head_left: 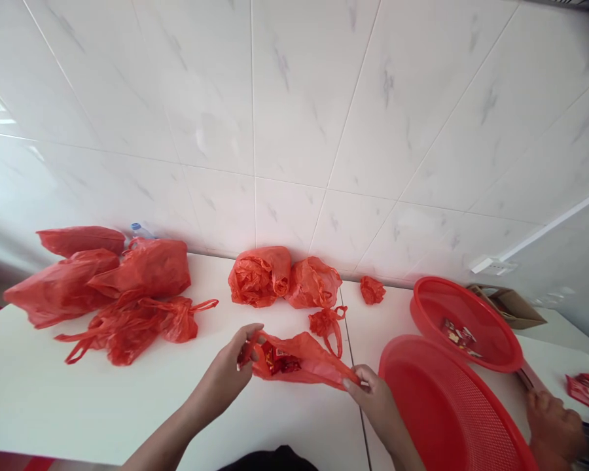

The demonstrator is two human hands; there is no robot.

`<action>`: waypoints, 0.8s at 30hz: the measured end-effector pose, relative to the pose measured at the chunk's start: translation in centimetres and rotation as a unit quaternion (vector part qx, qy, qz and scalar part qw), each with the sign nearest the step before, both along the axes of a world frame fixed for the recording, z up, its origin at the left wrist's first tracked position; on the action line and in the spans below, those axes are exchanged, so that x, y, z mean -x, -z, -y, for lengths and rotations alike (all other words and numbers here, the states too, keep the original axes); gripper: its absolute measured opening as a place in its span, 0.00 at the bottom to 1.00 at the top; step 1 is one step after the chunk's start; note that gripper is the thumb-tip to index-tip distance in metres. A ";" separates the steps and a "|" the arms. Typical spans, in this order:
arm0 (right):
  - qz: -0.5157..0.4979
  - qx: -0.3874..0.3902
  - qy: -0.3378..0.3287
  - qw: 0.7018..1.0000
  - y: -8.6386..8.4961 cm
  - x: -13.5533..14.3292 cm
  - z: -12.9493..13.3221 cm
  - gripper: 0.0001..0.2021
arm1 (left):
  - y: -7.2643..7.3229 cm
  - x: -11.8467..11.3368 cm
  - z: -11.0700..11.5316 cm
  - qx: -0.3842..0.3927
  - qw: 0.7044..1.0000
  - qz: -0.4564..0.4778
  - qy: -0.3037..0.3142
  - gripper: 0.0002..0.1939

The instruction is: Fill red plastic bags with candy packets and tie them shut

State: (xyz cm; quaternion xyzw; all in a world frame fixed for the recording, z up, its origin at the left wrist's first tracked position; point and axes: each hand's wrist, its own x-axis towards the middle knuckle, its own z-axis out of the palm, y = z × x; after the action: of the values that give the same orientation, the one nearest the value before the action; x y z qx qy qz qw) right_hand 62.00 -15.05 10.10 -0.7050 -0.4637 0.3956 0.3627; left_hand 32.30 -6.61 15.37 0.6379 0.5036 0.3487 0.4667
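Observation:
A red plastic bag (pixel 319 363) is stretched between my two hands above the white table. Its mouth gapes, and small red packets (pixel 282 360) lie inside toward the left end. My left hand (pixel 238 356) has its fingers closed on the bag's left edge. The right end of the bag is pinched by my right hand (pixel 370 389), thumb and fingers together. Just behind the held bag lies a small crumpled red bag (pixel 328 324) with loop handles.
Filled red bags (pixel 152 268) cover the table's left side near a bottle (pixel 140 230). Bundled bags (pixel 260 276) stand by the wall. At right are an empty red basket (pixel 432 405), a red basin (pixel 471 304) with packets, a cardboard box (pixel 515 304) and another person's hand (pixel 554 425).

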 end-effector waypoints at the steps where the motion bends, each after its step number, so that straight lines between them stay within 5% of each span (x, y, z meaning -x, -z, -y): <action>1: -0.026 -0.013 -0.010 1.000 0.2 0.2 0.1 0.13 | 0.4 0.3 0.0 -0.006 0.999 -0.023 0.021 0.26; 8: -0.192 -0.098 0.028 0.976 -1.3 1.4 0.2 0.13 | -0.3 1.4 -0.2 -0.158 0.967 -0.156 0.123 0.21; 13: -0.434 -0.095 0.105 0.890 -2.4 2.7 -0.7 0.11 | -1.1 1.3 -0.5 -0.310 0.919 -0.218 0.109 0.15; 17: -0.499 -0.101 0.127 0.851 -1.7 4.3 -1.0 0.13 | -0.9 0.9 -0.1 -0.240 0.947 -0.200 0.077 0.14; 21: -0.475 -0.035 0.125 0.871 -0.1 5.9 -0.7 0.19 | -2.0 -0.2 0.8 -0.142 0.966 -0.170 0.137 0.16; 24: -0.395 0.012 0.080 0.915 0.1 7.3 -0.4 0.17 | -3.2 -1.2 1.6 -0.096 0.962 -0.151 0.206 0.21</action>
State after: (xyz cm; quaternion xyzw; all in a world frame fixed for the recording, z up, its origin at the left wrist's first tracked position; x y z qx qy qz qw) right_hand 54.71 -14.61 9.97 -0.5304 -0.2203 0.6172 0.5378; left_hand 33.49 -8.21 18.57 0.8146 0.3905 0.1915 0.3837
